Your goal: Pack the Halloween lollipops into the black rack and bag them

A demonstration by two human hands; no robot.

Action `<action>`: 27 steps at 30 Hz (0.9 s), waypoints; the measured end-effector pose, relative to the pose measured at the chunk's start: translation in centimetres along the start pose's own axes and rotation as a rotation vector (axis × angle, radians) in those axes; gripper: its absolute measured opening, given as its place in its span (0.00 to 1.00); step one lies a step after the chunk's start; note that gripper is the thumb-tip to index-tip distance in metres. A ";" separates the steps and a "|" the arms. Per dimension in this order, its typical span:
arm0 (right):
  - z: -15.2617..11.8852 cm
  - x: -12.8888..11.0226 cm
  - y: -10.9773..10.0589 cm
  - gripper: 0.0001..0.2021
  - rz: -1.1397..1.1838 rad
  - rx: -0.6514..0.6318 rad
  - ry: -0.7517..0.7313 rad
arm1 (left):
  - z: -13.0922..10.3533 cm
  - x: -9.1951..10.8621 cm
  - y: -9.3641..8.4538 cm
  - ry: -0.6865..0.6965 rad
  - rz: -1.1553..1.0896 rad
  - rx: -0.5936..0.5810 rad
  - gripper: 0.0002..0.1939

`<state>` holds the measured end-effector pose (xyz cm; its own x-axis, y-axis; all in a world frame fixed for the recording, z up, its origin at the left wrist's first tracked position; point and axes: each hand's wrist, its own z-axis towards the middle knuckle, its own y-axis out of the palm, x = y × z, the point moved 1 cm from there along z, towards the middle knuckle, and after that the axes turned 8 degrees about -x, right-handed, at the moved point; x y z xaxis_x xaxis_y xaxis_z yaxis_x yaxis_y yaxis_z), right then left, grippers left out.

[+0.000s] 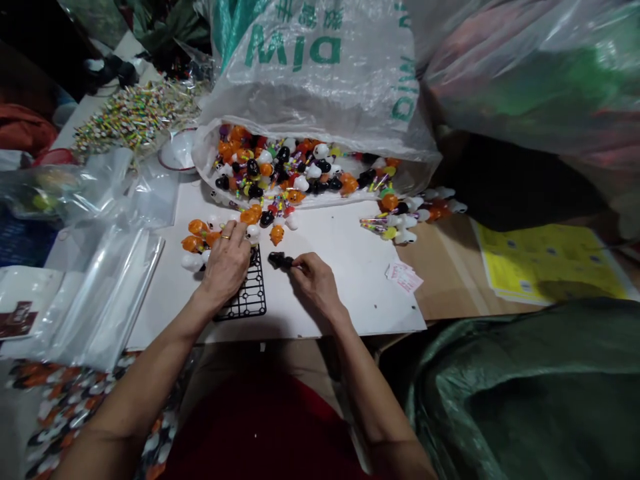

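Observation:
My right hand point(317, 283) pinches a small black figure point(281, 261) between thumb and fingertips, just above the white board. The figure looks like a black novelty head, and its far end points left. My left hand point(227, 267), a ring on one finger, lies bent over a black plastic grid point(250, 293). Its fingers are curled together and their tips are hidden; what they grip cannot be made out. Beside those fingers sit a white figure point(253, 234) and an orange pumpkin-like figure point(251, 215). More orange and white figures point(197, 228) lie left of this hand.
A large white woven sack point(320, 87) lies open behind, full of orange, black and white figures. A loose bunch of figures point(400, 217) and paper slips point(404, 276) are on the right. Clear plastic bags point(100, 287) cover the left; yellow sheets point(545, 260) lie far right.

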<state>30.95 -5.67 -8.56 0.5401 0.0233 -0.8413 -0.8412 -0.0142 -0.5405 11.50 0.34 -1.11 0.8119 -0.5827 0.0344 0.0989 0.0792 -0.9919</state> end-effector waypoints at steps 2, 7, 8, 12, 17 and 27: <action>-0.2 0.3 -0.8 0.07 -0.269 -0.048 0.087 | 0.1 -0.1 0.2 -0.003 0.002 0.009 0.15; 0.3 -0.6 -1.1 0.05 -0.261 -0.041 0.183 | 0.0 -0.1 0.6 -0.018 0.021 -0.005 0.17; 0.7 -1.0 -0.5 0.07 -0.103 -0.039 0.158 | 0.0 -0.1 0.6 -0.014 0.020 -0.011 0.17; 2.4 -1.8 3.3 0.12 0.397 -0.049 0.058 | -0.2 -0.3 0.6 -0.006 -0.009 -0.033 0.16; 3.3 -1.1 7.2 0.14 0.485 0.007 0.132 | -0.3 -0.4 0.7 -0.005 -0.041 -0.046 0.14; 3.9 -3.6 7.2 0.14 -0.338 -0.279 0.021 | -0.4 -1.3 0.4 0.004 -0.097 -0.060 0.14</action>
<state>22.85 -1.94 -9.33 0.7869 0.0530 -0.6148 -0.5796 -0.2784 -0.7659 10.27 0.81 -1.56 0.7981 -0.5884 0.1301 0.1422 -0.0259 -0.9895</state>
